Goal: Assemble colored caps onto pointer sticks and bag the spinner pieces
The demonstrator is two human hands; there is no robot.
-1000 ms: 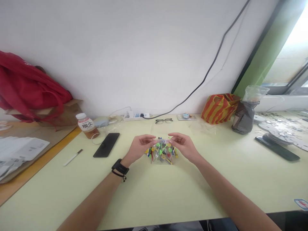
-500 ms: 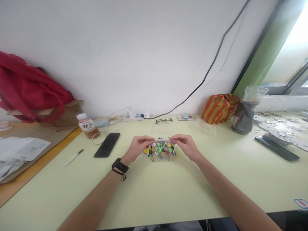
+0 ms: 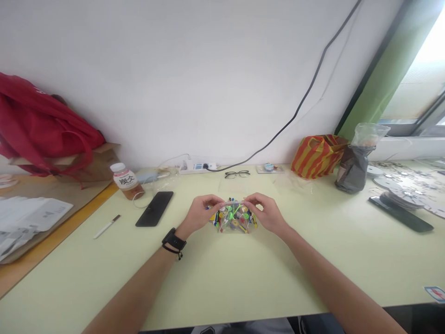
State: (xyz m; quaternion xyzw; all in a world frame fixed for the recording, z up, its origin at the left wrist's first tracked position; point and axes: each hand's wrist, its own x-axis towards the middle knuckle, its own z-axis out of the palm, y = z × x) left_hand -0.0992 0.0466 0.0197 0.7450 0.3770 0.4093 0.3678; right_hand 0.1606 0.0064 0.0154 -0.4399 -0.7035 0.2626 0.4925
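A small clear zip bag (image 3: 233,219) full of colourful plastic bits stands on the pale green table (image 3: 243,278) in front of me. My left hand (image 3: 201,213), with a black watch on its wrist, pinches the bag's top edge at the left. My right hand (image 3: 267,211) pinches the same top edge at the right. The fingertips of the two hands are close together over the bag's mouth.
A black phone (image 3: 155,208), a white pen (image 3: 105,227) and a drink bottle (image 3: 124,180) lie to the left. Glasses (image 3: 237,174) and a power strip (image 3: 198,167) sit by the wall. A striped bag (image 3: 317,156), a grey pouch (image 3: 352,168) and another phone (image 3: 400,213) are at the right.
The bag has come down slightly toward the table, and my two hands have drawn closer together along its top edge.
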